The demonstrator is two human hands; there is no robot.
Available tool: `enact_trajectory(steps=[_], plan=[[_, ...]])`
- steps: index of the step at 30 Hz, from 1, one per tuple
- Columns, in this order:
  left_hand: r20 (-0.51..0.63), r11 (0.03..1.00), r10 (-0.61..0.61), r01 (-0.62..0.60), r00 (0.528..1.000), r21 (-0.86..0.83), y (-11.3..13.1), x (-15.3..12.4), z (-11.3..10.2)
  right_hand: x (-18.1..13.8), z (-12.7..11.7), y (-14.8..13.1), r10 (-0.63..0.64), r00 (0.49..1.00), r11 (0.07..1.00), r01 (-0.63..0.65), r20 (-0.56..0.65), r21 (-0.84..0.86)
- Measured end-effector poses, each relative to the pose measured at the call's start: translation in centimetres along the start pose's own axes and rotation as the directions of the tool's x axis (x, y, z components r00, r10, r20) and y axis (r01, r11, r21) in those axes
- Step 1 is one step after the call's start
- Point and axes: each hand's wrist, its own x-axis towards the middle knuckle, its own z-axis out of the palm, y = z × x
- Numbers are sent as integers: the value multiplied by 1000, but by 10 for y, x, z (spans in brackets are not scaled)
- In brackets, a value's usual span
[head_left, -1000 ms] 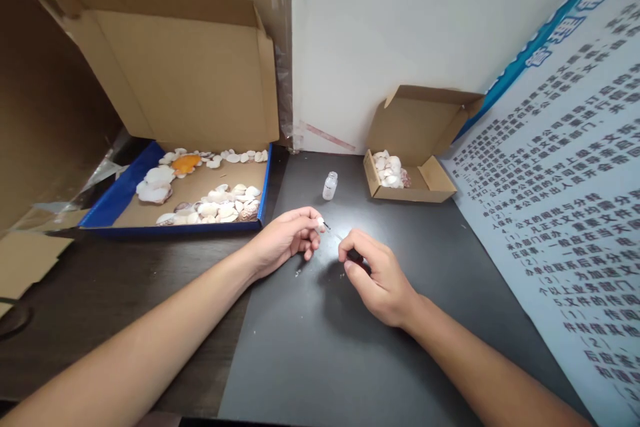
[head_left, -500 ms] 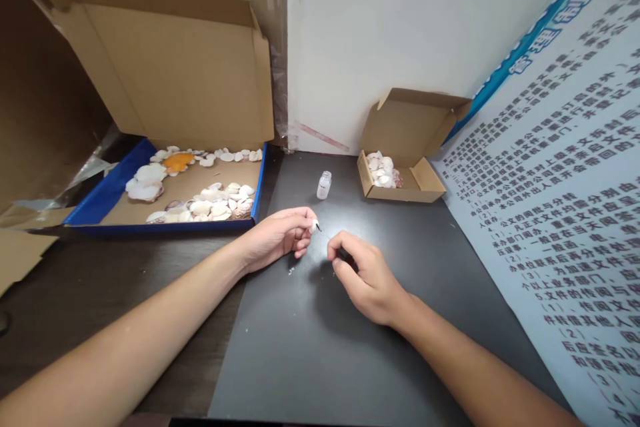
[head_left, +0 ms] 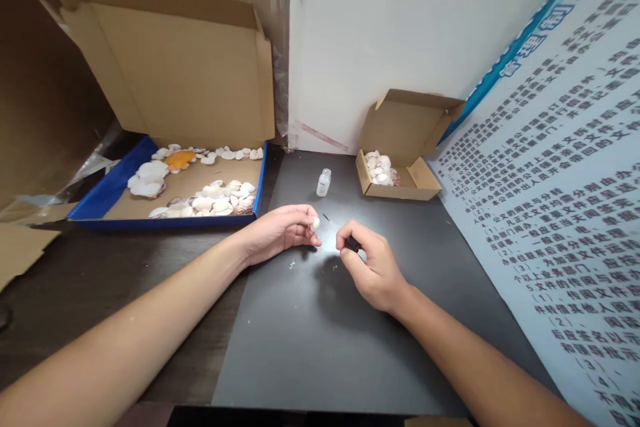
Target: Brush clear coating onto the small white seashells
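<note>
Small white shell (head_left: pixel 315 223), pinched by the left hand (head_left: pixel 280 235) near the clear glass bottle (head_left: pixel 324 183), parts from the black-capped brush (head_left: pixel 353 244) the right hand (head_left: pixel 373 268) grips, stroke apparently done!

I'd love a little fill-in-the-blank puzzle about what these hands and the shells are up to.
1. The left hand pinches a small shell coloured ____.
2. The right hand holds a brush whose handle is coloured ____.
3. The bottle has not tipped over; it stands ____.
4. In the blue box, the one brightly coloured shell is ____.

Missing words: white; black; upright; orange.
</note>
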Motion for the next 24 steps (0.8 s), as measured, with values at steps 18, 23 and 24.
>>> enact_trajectory(steps=[18,23,24], plan=[[30,995,6,-9,1000,98,-2,0,0,1,-4,0,99,988,995,-99,114,-4],[34,992,-3,-1,999,124,-2,-1,0,-1,-4,-3,2,998,1000,-3,59,23],[36,992,-7,2,999,126,-2,-1,0,-1,-4,-3,1,998,1000,-3,62,18]])
